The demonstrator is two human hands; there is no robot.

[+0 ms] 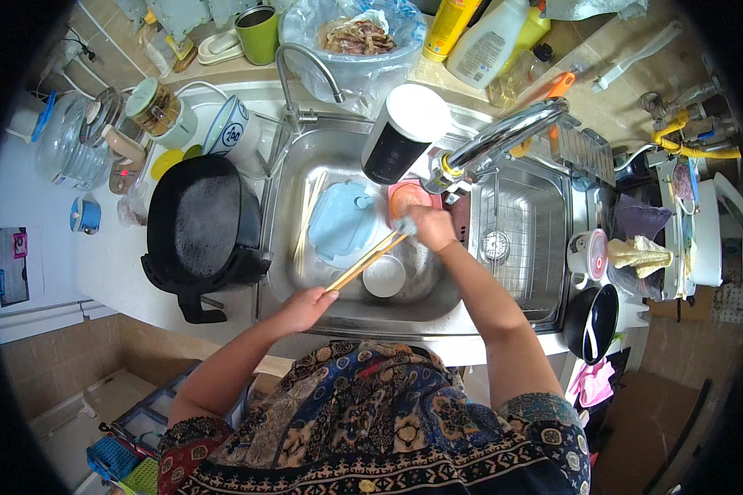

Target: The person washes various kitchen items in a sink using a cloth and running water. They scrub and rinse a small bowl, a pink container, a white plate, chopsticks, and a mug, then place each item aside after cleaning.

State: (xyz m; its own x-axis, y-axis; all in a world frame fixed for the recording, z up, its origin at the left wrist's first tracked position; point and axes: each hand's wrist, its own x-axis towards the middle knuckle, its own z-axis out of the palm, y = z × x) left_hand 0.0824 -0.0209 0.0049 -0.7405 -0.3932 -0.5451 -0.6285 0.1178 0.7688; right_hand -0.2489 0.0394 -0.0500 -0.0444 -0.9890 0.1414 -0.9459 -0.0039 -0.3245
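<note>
My left hand (303, 307) grips a small bundle of light wooden chopsticks (364, 262) by the near end, over the front of the steel sink (418, 309). At the far end, my right hand (432, 228) is closed on a greyish scrubbing pad (404, 225), which touches the chopstick tips. Below the chopsticks a small white bowl (384, 276) sits on the sink floor. A pale blue plastic lid (342, 221) lies left of it, beside more loose chopsticks (307, 226). Just beyond my right hand is a pink-red container (410, 193), partly hidden.
A black air fryer basket (201, 223) with suds stands on the left counter. A chrome faucet (501, 133) and a black-and-white dispenser-like device (396, 145) overhang the sink's back. The right basin holds a wire rack (532, 241). A black pan (591, 328) stands at right.
</note>
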